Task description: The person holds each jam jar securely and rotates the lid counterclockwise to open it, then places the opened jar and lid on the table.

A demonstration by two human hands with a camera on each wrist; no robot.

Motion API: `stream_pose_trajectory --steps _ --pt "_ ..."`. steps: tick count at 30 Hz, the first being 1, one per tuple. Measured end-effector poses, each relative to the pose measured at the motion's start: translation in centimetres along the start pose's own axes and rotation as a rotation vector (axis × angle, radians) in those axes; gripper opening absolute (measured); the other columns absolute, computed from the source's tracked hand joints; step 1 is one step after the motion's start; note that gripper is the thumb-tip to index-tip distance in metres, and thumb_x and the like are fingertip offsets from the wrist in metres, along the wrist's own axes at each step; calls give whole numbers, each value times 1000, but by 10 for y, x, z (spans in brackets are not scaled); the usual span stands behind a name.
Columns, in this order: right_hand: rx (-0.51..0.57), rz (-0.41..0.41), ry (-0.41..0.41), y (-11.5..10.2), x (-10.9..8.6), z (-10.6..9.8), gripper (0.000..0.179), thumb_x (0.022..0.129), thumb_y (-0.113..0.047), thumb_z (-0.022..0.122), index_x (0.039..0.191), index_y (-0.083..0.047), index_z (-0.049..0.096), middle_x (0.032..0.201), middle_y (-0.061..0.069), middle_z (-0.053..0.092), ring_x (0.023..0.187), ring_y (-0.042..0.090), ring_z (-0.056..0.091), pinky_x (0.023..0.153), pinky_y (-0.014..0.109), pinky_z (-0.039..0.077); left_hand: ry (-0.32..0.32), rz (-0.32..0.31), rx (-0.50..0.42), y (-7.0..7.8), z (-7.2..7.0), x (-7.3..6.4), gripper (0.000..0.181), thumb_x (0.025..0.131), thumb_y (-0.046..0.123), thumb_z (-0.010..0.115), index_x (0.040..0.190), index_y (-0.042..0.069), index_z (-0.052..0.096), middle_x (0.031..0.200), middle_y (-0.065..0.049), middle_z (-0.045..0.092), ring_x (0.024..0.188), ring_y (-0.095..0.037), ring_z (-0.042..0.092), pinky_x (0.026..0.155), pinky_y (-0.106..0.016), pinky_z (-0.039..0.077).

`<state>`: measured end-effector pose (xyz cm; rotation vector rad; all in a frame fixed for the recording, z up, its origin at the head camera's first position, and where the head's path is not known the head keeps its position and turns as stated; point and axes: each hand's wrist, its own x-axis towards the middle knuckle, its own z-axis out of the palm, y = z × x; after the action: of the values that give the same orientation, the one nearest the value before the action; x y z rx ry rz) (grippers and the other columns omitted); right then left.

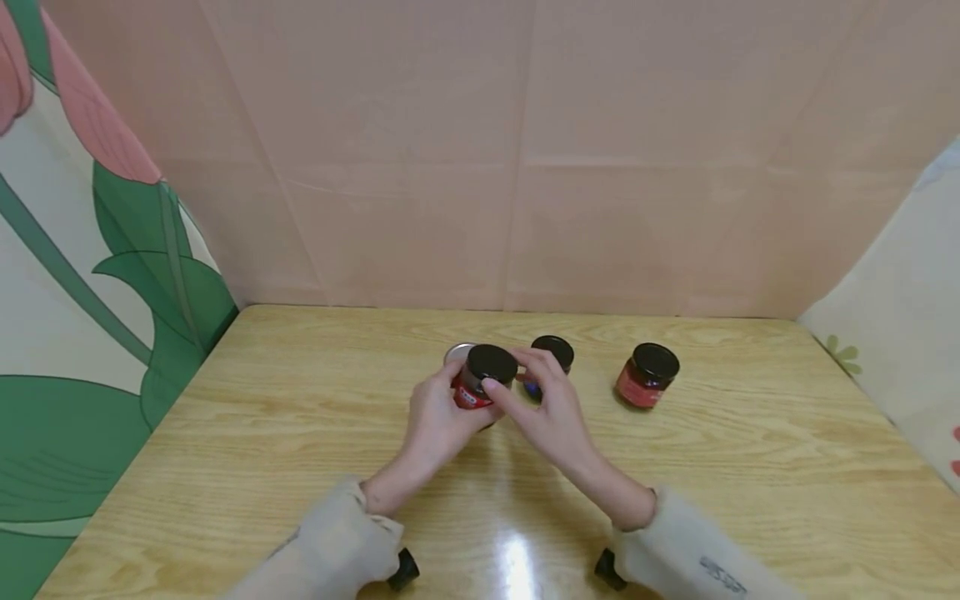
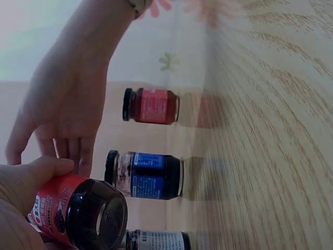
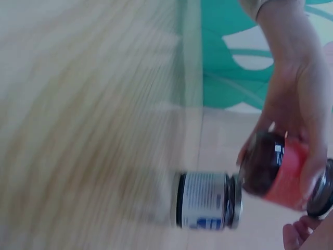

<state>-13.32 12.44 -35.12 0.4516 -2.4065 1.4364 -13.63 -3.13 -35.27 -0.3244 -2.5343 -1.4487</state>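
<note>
In the head view, the left hand [image 1: 441, 410] wraps its fingers and thumb round a small red-labelled glass jar [image 1: 472, 386] with a round black lid [image 1: 492, 362], held above the pale wood-grain worktop [image 1: 300, 458]. The right hand [image 1: 551, 404] bends its thumb and fingers about that lid (how firmly, I cannot tell). Behind the hands stand a silver-lidded jar [image 1: 458, 352], mostly covered, and a blue-labelled glass jar with a black lid [image 1: 553, 352]; well apart to the right is a second red-labelled jar with a black lid [image 1: 648, 377].

From the left wrist, the held jar shows its dark glass base, raised and slightly tilted, with the left thumb across its side. The right hand's fingertips are partly hidden behind.

From the right wrist, blurred, the left hand grips the jar body; right-hand fingertips lie at the lid.

As I judge it, the lifting is done and both hands are at work; the lid looks seated, and setting the jar down is not yet done.
</note>
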Motion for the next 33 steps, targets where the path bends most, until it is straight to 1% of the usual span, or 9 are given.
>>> stream_pose_trajectory --steps 3,5,10,14,18,22,26,29,33 --pt "70 80 37 -5 0 5 45 82 -21 76 123 -7 63 123 7 56 112 19 53 94 42 47 13 -4 -2 2 2 -1 42 70 26 84 104 10 66 93 -7 71 82 -19 65 65 -30 53" --pt "84 115 61 -7 0 7 47 80 -22 78 123 -8 63 122 7 57 109 18 53 93 41 46 26 -8 -3 3 5 -1 40 70 26 84 102 10 66 90 -7 72 80 -19 66 64 -30 52" --pt "123 174 102 -10 1 12 46 78 -23 80 119 -9 65 117 7 59 105 16 53 90 37 46 67 2 17 3 10 -3 39 68 25 83 101 10 67 88 -5 72 81 -20 67 68 -32 53" --pt "196 230 108 -14 1 16 45 78 -26 80 118 -12 66 116 7 59 104 18 54 90 37 44 108 17 56 3 12 -4 42 68 26 84 104 11 68 88 -6 72 81 -22 68 69 -34 53" --pt "257 287 120 -19 1 18 46 77 -28 80 118 -12 65 117 7 59 102 22 55 89 38 44 142 25 82 3 13 -4 44 66 26 84 104 12 68 87 -5 73 79 -23 68 66 -34 53" --pt "270 320 151 -23 2 21 48 77 -25 81 120 -12 64 118 7 60 102 23 56 86 36 46 153 44 96 3 14 -3 42 66 26 84 102 12 68 81 -3 71 72 -20 66 60 -30 50" --pt "270 351 184 -24 3 23 51 76 -25 82 121 -11 64 118 6 61 101 20 56 84 35 46 161 63 116 3 15 -3 40 67 26 84 100 11 68 81 -4 72 73 -21 68 61 -31 52" --pt "267 366 196 -26 4 24 51 75 -28 82 120 -12 64 117 5 62 99 18 56 83 34 47 166 57 124 3 16 -3 36 66 23 84 95 9 68 82 -6 73 75 -24 69 62 -33 54" --pt "290 376 207 -27 4 26 49 74 -28 83 117 -12 65 115 5 63 94 16 57 78 26 49 160 35 111 3 17 -3 32 66 21 84 90 9 67 81 -7 72 74 -22 69 62 -33 54"
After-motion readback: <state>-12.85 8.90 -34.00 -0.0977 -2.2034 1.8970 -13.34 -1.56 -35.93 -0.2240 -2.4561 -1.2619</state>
